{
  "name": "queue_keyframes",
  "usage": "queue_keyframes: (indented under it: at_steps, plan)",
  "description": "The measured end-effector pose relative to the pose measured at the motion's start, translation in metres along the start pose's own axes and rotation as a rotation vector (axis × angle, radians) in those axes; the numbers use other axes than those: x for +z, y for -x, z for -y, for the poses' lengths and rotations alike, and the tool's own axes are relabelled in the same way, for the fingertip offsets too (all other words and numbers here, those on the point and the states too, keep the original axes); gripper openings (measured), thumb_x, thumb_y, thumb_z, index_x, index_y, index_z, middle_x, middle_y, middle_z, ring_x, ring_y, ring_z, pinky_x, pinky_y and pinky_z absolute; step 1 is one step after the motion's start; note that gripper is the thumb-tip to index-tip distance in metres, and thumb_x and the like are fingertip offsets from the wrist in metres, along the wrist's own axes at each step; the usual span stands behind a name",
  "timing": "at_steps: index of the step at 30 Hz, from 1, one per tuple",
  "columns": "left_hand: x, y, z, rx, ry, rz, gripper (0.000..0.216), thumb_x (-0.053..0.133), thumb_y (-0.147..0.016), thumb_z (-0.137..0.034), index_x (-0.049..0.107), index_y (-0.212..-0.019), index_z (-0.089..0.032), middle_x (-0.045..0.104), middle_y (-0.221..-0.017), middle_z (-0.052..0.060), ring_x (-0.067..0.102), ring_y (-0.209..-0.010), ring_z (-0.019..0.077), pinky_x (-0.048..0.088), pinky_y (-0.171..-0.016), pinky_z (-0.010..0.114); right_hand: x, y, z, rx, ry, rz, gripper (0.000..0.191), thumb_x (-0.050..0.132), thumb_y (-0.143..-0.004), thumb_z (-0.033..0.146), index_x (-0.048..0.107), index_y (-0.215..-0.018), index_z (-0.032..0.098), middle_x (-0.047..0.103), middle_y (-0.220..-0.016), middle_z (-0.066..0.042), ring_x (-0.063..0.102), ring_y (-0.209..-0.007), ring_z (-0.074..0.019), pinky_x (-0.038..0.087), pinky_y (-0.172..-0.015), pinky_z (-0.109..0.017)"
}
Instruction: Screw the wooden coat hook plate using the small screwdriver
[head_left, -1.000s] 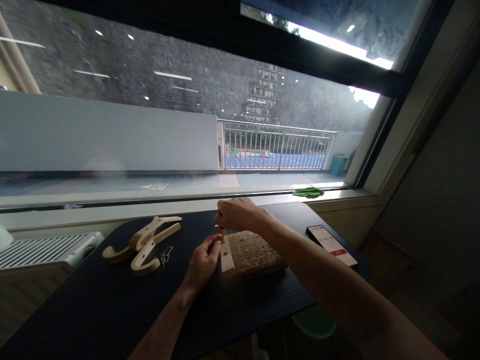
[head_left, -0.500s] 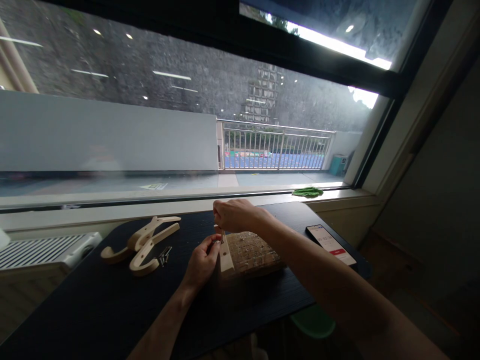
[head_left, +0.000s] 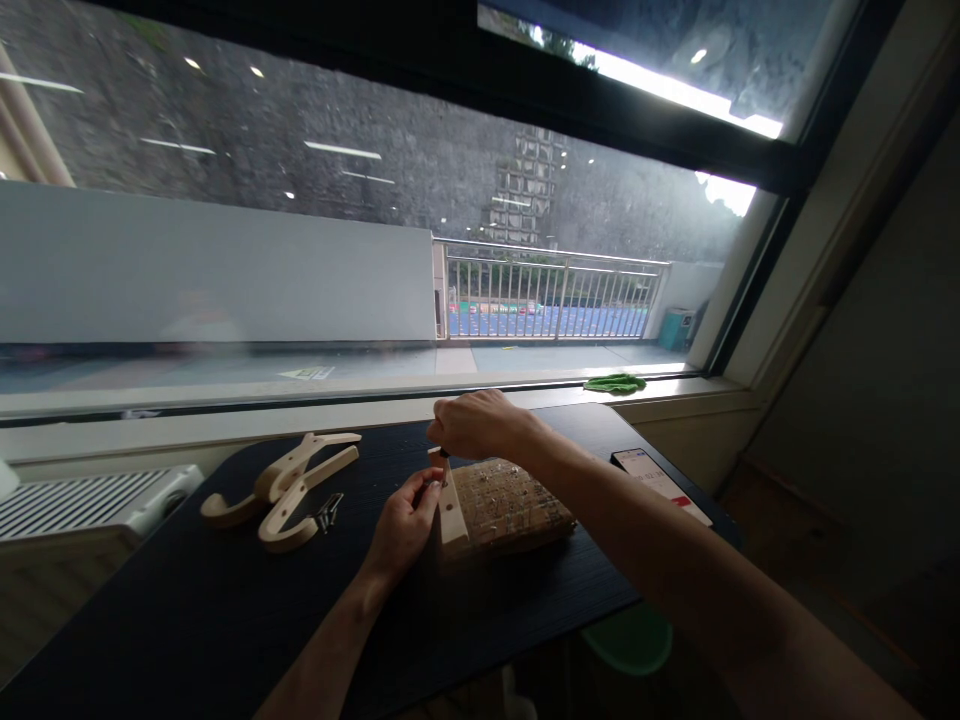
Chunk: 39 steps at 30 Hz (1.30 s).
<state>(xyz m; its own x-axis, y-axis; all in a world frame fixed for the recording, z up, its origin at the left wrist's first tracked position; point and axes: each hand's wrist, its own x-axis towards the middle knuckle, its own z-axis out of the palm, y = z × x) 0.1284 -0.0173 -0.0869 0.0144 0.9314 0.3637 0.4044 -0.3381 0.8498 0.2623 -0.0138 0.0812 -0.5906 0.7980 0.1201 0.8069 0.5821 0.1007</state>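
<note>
Both hands work at the far end of a woven panel's wooden rail on the black table.

Since half a second ago the right hand (head_left: pixel 474 424) has lifted a little toward the window, and its forearm now hides more of the phone (head_left: pixel 654 476); the left hand (head_left: pixel 405 520) and the panel have stayed put. The wooden rail (head_left: pixel 452 512) lies flat, its long axis running away from the person, the far end leaning slightly left. It is pale, smooth wood edging a tan woven panel (head_left: pixel 510 505). The right fingers are curled tight around a small tool (head_left: pixel 444 456), whose dark tip points down. The left fingertips pinch at the rail's left edge.
</note>
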Motion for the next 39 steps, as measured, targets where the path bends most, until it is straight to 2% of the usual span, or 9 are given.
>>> queue_keyframes:
  at_steps: [2, 5, 8, 16, 23, 29, 39]
  plan:
    - [0.0, 0.0, -0.001, -0.006, -0.001, -0.002, 0.029, 0.044, -0.077, -0.036, 0.057, -0.097, -0.019, 0.063, -0.097, 0.002, 0.057, -0.089, 0.0174, 0.042, -0.08, 0.027, -0.002, 0.002, 0.0, -0.004, -0.017, 0.011, 0.027, 0.038, -0.081, 0.035, 0.055, -0.089, 0.015, 0.064, -0.081, -0.01, 0.059, -0.07, -0.0204, 0.04, -0.055, -0.028]
    - [-0.001, 0.0, -0.002, -0.01, -0.007, -0.005, 0.029, 0.044, -0.077, -0.036, 0.057, -0.096, -0.019, 0.063, -0.096, 0.002, 0.057, -0.088, 0.0175, 0.042, -0.079, 0.027, 0.002, 0.003, 0.0, -0.048, -0.034, -0.058, 0.028, 0.041, -0.081, 0.034, 0.051, -0.098, 0.014, 0.064, -0.08, -0.009, 0.059, -0.067, -0.0186, 0.039, -0.053, -0.026]
    - [-0.001, 0.0, -0.001, -0.006, -0.007, -0.008, 0.029, 0.044, -0.077, -0.035, 0.057, -0.096, -0.019, 0.063, -0.096, 0.002, 0.057, -0.088, 0.0175, 0.042, -0.08, 0.027, 0.007, 0.001, -0.001, -0.087, -0.024, -0.095, 0.025, 0.04, -0.082, 0.032, 0.051, -0.095, 0.014, 0.064, -0.079, -0.009, 0.059, -0.067, -0.0178, 0.038, -0.053, -0.025]
    - [0.0, 0.001, -0.001, 0.008, -0.006, -0.005, 0.029, 0.042, -0.077, -0.036, 0.058, -0.095, -0.019, 0.063, -0.095, 0.002, 0.057, -0.088, 0.0181, 0.042, -0.08, 0.028, 0.01, -0.004, 0.003, -0.118, 0.01, -0.081, 0.026, 0.037, -0.085, 0.031, 0.054, -0.093, 0.014, 0.063, -0.077, -0.01, 0.057, -0.066, -0.0163, 0.038, -0.055, -0.026]
    - [-0.001, 0.002, -0.003, 0.023, -0.006, -0.006, 0.029, 0.042, -0.077, -0.037, 0.058, -0.095, -0.019, 0.063, -0.095, 0.003, 0.057, -0.089, 0.0189, 0.042, -0.081, 0.029, 0.01, -0.005, 0.007, -0.081, -0.017, -0.095, 0.034, 0.028, -0.086, 0.034, 0.056, -0.091, 0.016, 0.063, -0.081, -0.01, 0.058, -0.071, -0.0192, 0.038, -0.056, -0.029]
    - [-0.002, 0.002, -0.007, 0.016, -0.013, -0.019, 0.03, 0.044, -0.076, -0.036, 0.059, -0.095, -0.018, 0.064, -0.095, 0.003, 0.058, -0.087, 0.0189, 0.043, -0.08, 0.029, 0.006, -0.001, 0.005, -0.055, -0.069, -0.032, 0.025, 0.042, -0.077, 0.031, 0.057, -0.09, 0.015, 0.064, -0.083, -0.01, 0.057, -0.071, -0.018, 0.038, -0.057, -0.027]
    - [0.0, 0.001, -0.002, 0.0, 0.015, -0.003, 0.03, 0.043, -0.076, -0.036, 0.058, -0.096, -0.018, 0.064, -0.093, 0.003, 0.058, -0.085, 0.0184, 0.044, -0.077, 0.028, 0.005, 0.003, 0.0, -0.017, -0.063, -0.042, 0.03, 0.041, -0.08, 0.037, 0.057, -0.089, 0.014, 0.064, -0.087, -0.012, 0.059, -0.079, -0.0205, 0.041, -0.06, -0.028]
